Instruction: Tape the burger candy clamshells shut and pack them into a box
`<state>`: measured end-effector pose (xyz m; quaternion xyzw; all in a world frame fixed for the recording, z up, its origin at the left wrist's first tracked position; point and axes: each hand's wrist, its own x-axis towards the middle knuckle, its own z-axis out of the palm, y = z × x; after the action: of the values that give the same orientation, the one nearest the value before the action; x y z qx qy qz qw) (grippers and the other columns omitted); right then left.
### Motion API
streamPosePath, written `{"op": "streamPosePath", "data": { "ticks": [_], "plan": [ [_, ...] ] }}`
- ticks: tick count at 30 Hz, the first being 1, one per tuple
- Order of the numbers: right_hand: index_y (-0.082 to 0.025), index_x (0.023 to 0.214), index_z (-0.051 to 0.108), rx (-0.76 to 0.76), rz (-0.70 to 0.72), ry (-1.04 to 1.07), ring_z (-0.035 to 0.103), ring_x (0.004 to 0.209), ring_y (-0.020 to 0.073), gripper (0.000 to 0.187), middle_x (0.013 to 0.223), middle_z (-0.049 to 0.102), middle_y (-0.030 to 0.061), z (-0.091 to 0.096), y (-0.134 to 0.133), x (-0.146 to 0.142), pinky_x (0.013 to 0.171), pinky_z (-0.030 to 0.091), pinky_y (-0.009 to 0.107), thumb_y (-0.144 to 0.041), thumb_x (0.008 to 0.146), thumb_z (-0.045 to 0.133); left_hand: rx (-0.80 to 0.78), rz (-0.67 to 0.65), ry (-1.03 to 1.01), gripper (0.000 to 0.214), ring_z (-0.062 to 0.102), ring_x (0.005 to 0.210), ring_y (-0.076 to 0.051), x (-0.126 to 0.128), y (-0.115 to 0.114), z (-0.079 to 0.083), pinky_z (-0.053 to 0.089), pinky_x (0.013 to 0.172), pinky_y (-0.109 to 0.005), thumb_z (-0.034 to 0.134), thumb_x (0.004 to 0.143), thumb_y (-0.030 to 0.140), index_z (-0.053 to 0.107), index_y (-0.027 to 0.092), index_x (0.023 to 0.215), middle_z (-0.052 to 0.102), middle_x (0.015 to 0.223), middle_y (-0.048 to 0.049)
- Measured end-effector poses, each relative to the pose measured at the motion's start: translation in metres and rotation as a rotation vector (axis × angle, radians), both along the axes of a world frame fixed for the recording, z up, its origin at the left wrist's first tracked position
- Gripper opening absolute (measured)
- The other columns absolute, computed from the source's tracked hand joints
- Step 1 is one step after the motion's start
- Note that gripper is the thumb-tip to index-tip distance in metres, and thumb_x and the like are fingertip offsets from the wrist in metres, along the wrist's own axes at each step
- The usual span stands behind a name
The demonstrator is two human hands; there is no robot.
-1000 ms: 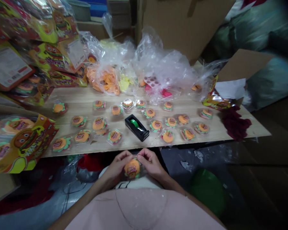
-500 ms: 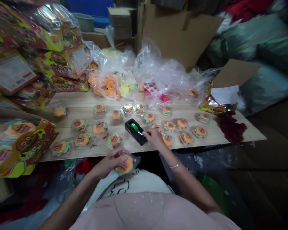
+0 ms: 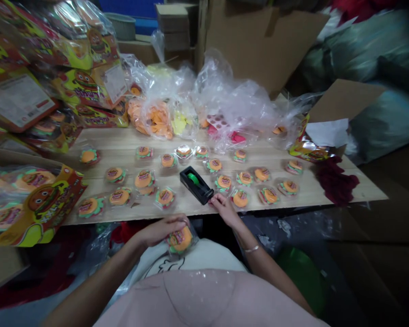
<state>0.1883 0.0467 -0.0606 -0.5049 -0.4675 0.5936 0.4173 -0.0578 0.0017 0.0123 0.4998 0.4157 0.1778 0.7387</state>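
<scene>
- A round orange burger toy (image 3: 180, 239), wrapped in glossy film, is gripped by the left hand (image 3: 162, 229) over the lap.
- The boxy black tape dispenser (image 3: 196, 185) on the wooden table (image 3: 266, 156) is touched by the right hand (image 3: 225, 210); its grip cannot be told.

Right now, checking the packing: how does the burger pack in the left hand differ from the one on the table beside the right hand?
The held burger pack is gripped by the left hand off the table, tilted; the table burger pack lies flat on the table. The held one shows a red label; the table one looks plain orange. Both are orange, green-frilled, clear-wrapped.
</scene>
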Motion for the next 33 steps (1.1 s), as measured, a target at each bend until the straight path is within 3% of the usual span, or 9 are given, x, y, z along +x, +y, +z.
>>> {"op": "streamPosePath", "data": {
  "ticks": [3, 7, 11, 15, 20, 24, 29, 33],
  "plan": [
    [-0.018, 0.071, 0.055, 0.065, 0.109, -0.076, 0.051, 0.070, 0.0137, 0.033, 0.070, 0.056, -0.0008, 0.009, -0.011, 0.000, 0.071, 0.042, 0.027, -0.050, 0.078, 0.058, 0.005, -0.023, -0.039, 0.024, 0.048, 0.074, -0.015, 0.003, 0.004, 0.002, 0.038, 0.068, -0.022, 0.059, 0.078, 0.039, 0.065, 0.018, 0.087, 0.055, 0.080, -0.0009],
    [-0.017, 0.073, 0.054, -0.021, 0.511, 0.103, 0.051, 0.068, 0.0126, 0.033, 0.069, 0.053, -0.0012, 0.040, -0.029, -0.002, 0.067, 0.042, 0.025, -0.049, 0.082, 0.056, 0.006, -0.072, -0.062, 0.025, 0.050, 0.078, -0.016, 0.008, 0.006, 0.005, 0.039, 0.070, -0.022, 0.061, 0.077, 0.040, 0.067, 0.019, 0.088, 0.057, 0.083, -0.0015],
    [-0.017, 0.074, 0.056, 0.067, 0.780, 0.007, 0.044, 0.060, 0.0098, 0.031, 0.065, 0.050, -0.0035, 0.056, -0.032, -0.014, 0.057, 0.037, 0.021, -0.046, 0.083, 0.055, -0.019, -0.054, -0.075, 0.029, 0.051, 0.076, -0.016, 0.011, 0.005, 0.002, 0.040, 0.070, -0.023, 0.064, 0.075, 0.042, 0.067, 0.017, 0.089, 0.058, 0.081, -0.0020],
    [-0.016, 0.069, 0.057, 0.226, 0.717, -0.257, 0.040, 0.055, 0.0090, 0.023, 0.060, 0.048, -0.0045, 0.058, -0.032, -0.022, 0.052, 0.032, 0.021, -0.034, 0.084, 0.055, -0.005, -0.030, -0.036, 0.026, 0.052, 0.075, -0.016, 0.010, 0.002, 0.001, 0.040, 0.069, -0.023, 0.064, 0.075, 0.039, 0.067, 0.017, 0.087, 0.059, 0.081, -0.0014],
    [-0.017, 0.075, 0.062, 0.268, 0.361, -0.454, 0.048, 0.060, 0.0117, 0.011, 0.067, 0.057, -0.0009, 0.071, -0.046, -0.019, 0.055, 0.033, 0.023, -0.026, 0.081, 0.059, 0.046, -0.004, -0.007, 0.023, 0.051, 0.079, -0.016, 0.008, -0.001, 0.006, 0.040, 0.072, -0.023, 0.061, 0.078, 0.037, 0.067, 0.018, 0.089, 0.059, 0.083, -0.0009],
    [-0.017, 0.071, 0.065, 0.170, 0.353, -0.369, 0.050, 0.059, 0.0124, 0.014, 0.064, 0.061, 0.0008, 0.074, -0.057, -0.025, 0.055, 0.034, 0.024, -0.024, 0.080, 0.057, 0.020, 0.014, -0.006, 0.022, 0.051, 0.074, -0.015, 0.010, -0.001, 0.014, 0.040, 0.068, -0.022, 0.062, 0.076, 0.036, 0.066, 0.017, 0.087, 0.058, 0.080, -0.0006],
    [-0.016, 0.064, 0.058, -0.127, 0.408, -0.118, 0.040, 0.048, 0.0096, 0.023, 0.053, 0.050, -0.0028, 0.060, -0.058, -0.040, 0.048, 0.030, 0.022, -0.035, 0.078, 0.058, 0.047, 0.043, 0.020, 0.020, 0.051, 0.072, -0.014, 0.011, -0.005, 0.015, 0.039, 0.066, -0.022, 0.062, 0.077, 0.035, 0.063, 0.016, 0.085, 0.057, 0.078, -0.0001],
    [-0.018, 0.067, 0.053, -0.197, 0.404, 0.028, 0.039, 0.051, 0.0103, 0.035, 0.057, 0.045, -0.0041, 0.051, -0.050, -0.046, 0.050, 0.031, 0.022, -0.051, 0.078, 0.056, -0.053, 0.251, -0.068, 0.028, 0.051, 0.065, -0.012, 0.017, -0.012, 0.006, 0.039, 0.061, -0.022, 0.067, 0.073, 0.040, 0.055, 0.018, 0.085, 0.056, 0.073, 0.0021]
  ]
}}
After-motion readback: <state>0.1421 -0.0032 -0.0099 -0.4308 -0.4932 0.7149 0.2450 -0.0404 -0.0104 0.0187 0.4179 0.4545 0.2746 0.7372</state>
